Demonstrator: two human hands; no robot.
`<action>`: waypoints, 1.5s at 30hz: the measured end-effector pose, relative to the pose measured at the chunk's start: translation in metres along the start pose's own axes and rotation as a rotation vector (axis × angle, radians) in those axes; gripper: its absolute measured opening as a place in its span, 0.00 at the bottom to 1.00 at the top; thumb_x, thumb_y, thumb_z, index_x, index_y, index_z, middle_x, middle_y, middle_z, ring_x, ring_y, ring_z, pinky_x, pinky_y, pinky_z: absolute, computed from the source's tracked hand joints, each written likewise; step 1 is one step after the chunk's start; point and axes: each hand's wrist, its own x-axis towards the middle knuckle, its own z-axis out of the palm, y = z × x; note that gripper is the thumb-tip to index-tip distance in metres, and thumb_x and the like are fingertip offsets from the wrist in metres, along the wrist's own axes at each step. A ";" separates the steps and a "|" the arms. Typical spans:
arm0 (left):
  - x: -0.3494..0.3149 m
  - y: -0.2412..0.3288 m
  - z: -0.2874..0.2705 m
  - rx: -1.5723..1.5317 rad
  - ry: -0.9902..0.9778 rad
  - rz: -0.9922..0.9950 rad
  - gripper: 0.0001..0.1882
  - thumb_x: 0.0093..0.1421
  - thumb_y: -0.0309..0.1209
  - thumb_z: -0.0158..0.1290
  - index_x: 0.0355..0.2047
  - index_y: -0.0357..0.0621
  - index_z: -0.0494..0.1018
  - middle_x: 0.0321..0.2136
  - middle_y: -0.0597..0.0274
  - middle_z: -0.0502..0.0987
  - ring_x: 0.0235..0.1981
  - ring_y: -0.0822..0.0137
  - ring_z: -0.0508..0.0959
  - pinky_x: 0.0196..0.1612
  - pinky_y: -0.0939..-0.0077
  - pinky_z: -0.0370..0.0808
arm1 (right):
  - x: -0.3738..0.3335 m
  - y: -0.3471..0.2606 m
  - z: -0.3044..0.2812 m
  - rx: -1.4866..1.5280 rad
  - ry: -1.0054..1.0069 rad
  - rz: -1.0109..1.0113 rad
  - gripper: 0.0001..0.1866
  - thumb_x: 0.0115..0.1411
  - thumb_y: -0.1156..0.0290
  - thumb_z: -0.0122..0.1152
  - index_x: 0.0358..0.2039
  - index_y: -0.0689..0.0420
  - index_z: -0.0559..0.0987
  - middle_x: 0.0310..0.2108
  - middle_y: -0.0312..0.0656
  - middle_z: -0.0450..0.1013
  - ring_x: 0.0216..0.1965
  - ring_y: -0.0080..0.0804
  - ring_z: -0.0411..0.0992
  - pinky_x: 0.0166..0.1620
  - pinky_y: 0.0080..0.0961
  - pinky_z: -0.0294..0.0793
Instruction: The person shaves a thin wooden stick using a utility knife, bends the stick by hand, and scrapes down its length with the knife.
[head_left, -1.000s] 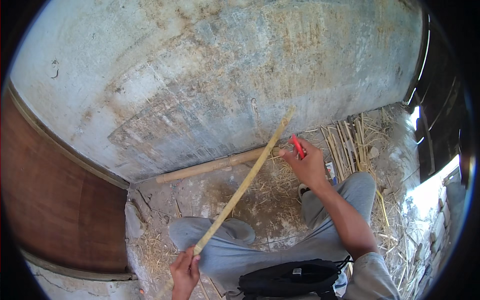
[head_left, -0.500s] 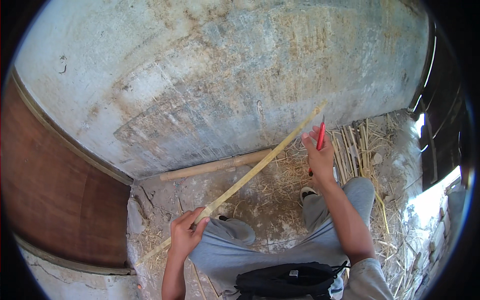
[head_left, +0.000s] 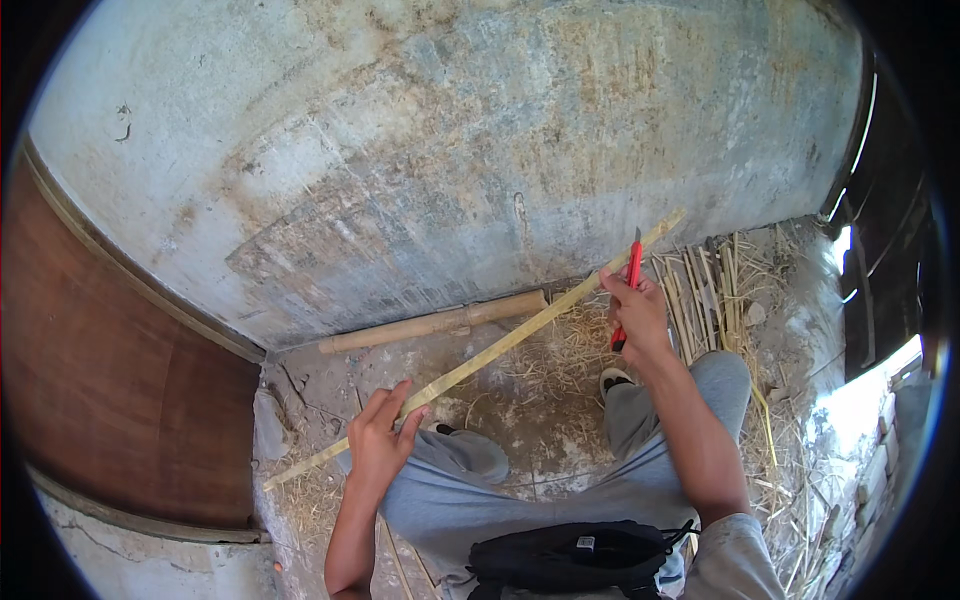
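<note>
A long, pale yellow bamboo strip (head_left: 505, 343) slants across in front of me, its far end up at the right by the wall. My left hand (head_left: 378, 437) has it between thumb and fingers, in a loose-looking grip. Behind that hand the strip's near end sticks out to the lower left. My right hand (head_left: 640, 312) is closed on a red utility knife (head_left: 635, 262), blade out and pointing up. The right fingertips meet the strip close to its far end. Whether the blade touches the strip, I cannot tell.
A thick bamboo pole (head_left: 430, 325) lies along the foot of the stained wall (head_left: 450, 150). Split bamboo sticks (head_left: 700, 295) and shavings (head_left: 560, 360) litter the floor at the right. At left stands a brown wooden door (head_left: 130, 370). A black waist bag (head_left: 570, 560) rests on my lap.
The bamboo strip has shifted to the right and tilts less steeply. My left thumb and fingers have loosened around it. My right hand, with the knife, has come to the strip.
</note>
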 end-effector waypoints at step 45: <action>0.074 0.049 0.001 -0.061 0.544 0.256 0.47 0.45 0.32 0.71 0.63 0.45 0.59 0.61 0.48 0.61 0.65 0.52 0.58 0.66 0.55 0.52 | -0.048 0.041 0.046 -0.660 -0.555 -0.522 0.13 0.58 0.63 0.69 0.30 0.62 0.79 0.19 0.38 0.65 0.20 0.24 0.62 0.25 0.27 0.60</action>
